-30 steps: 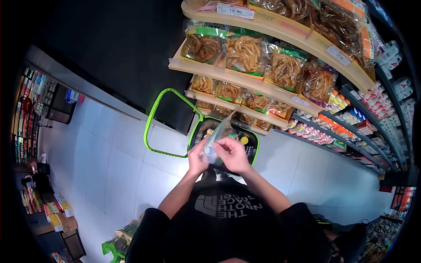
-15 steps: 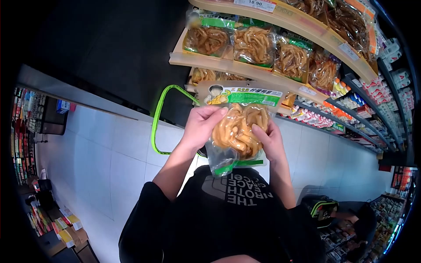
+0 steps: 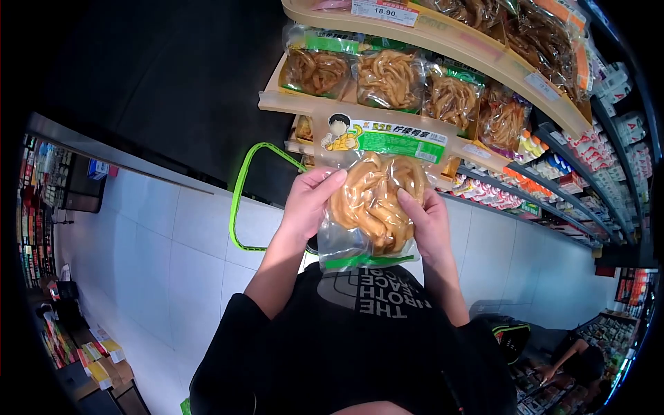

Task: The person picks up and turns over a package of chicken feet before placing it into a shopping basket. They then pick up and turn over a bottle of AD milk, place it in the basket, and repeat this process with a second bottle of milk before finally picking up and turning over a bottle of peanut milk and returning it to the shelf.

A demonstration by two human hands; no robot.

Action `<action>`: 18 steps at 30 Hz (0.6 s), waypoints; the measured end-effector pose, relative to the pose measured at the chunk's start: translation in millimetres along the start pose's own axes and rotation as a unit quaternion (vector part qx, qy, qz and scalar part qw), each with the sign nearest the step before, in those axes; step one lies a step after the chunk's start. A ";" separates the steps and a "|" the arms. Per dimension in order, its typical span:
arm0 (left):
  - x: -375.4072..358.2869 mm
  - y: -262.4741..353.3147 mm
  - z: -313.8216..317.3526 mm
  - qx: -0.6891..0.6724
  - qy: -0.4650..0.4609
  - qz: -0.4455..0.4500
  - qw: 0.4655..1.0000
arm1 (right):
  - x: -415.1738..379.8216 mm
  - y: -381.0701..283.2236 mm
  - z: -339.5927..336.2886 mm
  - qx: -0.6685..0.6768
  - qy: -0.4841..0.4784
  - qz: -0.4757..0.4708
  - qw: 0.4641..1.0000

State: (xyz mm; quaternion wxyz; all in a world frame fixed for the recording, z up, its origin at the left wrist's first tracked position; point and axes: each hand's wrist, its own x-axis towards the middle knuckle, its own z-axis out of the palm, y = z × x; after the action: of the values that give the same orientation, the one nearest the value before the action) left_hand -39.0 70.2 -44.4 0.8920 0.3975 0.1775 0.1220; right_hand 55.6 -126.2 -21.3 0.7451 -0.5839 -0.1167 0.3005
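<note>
My left hand (image 3: 317,204) pinches the left edge of a clear plastic pack of duck feet (image 3: 377,207), thumb on the front. The right hand (image 3: 423,214) grips the opposite side with its thumb pressed on the front; its other fingers are partly hidden behind the pack. Browned feet show through the film, under a green and white printed header with a cartoon figure, and a green strip runs along the bottom. Held upright before my chest, the pack faces me. A bright green basket handle (image 3: 236,190) stands out left of my left forearm; its basket is mostly hidden.
Ahead, a curved shelf (image 3: 415,34) carries several similar packs (image 3: 391,79) and a price label (image 3: 384,12) reading 18.90. More stocked shelves (image 3: 588,152) run to the right. Another person (image 3: 581,360) is at lower right. Pale floor tiles (image 3: 159,263) lie left.
The pack has turned a little and tilted, so its printed header faces me more squarely. Both hands keep their hold. The shelf and basket handle have shifted slightly in view.
</note>
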 end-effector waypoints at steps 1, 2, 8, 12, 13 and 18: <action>-1.5 -4.4 1.2 -0.018 0.006 0.000 1.000 | 0.9 -0.6 -2.1 0.000 -0.004 0.001 1.000; -1.9 -8.2 2.4 -0.018 0.013 0.008 1.000 | 1.7 -0.9 -4.5 0.000 -0.007 0.001 1.000; -3.6 -20.8 16.6 -0.021 0.027 0.025 0.999 | 9.1 13.1 -43.3 0.015 0.010 0.005 1.000; -7.0 -25.4 34.2 -0.001 0.030 0.025 0.999 | -1.5 -8.0 -38.0 0.051 -0.007 -0.016 0.999; -7.7 -26.4 37.8 0.010 0.031 0.025 0.999 | -2.9 -8.3 -35.4 0.049 0.020 -0.024 0.998; -7.1 -31.8 46.7 0.006 0.031 -0.001 0.999 | -10.1 1.7 -55.5 0.078 0.029 -0.016 0.996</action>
State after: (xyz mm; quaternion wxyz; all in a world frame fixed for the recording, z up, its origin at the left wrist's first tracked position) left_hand -23.7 15.8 -37.7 0.8835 0.3989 0.2065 0.1325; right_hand 76.2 -176.3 -37.3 0.7963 -0.5302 -0.0808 0.2797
